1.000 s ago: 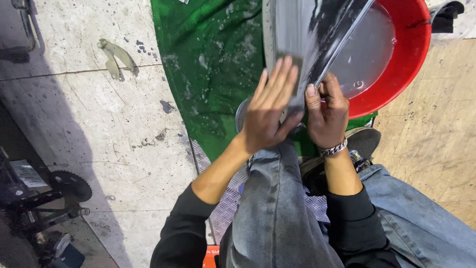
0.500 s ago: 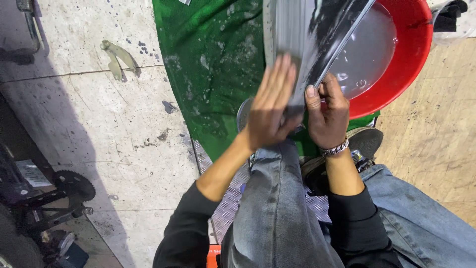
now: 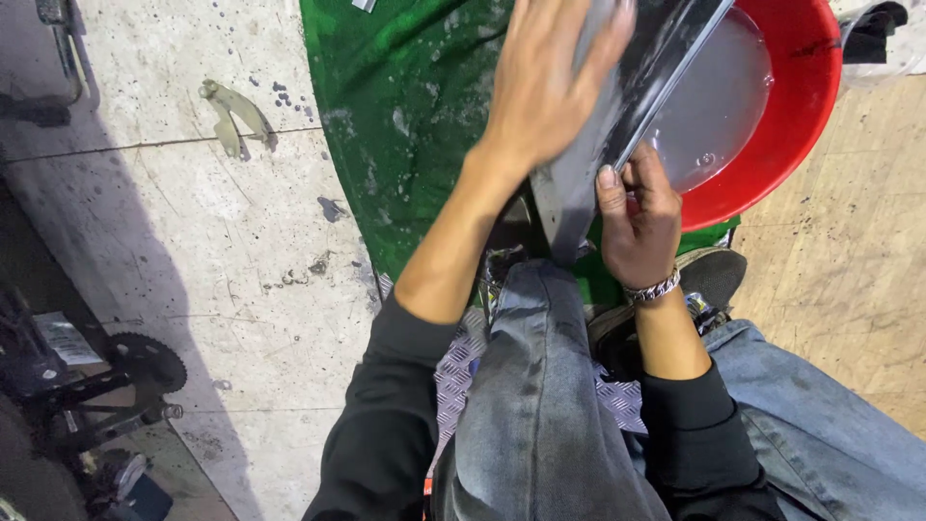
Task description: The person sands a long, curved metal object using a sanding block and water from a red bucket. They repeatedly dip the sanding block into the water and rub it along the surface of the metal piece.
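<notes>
A long grey and black panel [image 3: 617,116] leans from my knee up over a red basin [image 3: 801,106] of cloudy water. My left hand [image 3: 545,92] lies flat on the panel's grey face, fingers together, high up near the frame's top; anything under its palm is hidden. My right hand [image 3: 637,217] grips the panel's lower right edge, a chain bracelet on the wrist. My jeans-clad knee [image 3: 540,386] props the panel's bottom end.
A wet green sheet [image 3: 405,125] covers the floor under the basin. Pale stone tiles [image 3: 174,241] lie to the left with a small metal bracket [image 3: 236,116]. A sprocket and dark machine parts [image 3: 145,362] sit at lower left. A black shoe [image 3: 714,275] rests below the basin.
My left hand has slid up the panel, away from my knee toward the top end. The right hand keeps its grip on the lower edge.
</notes>
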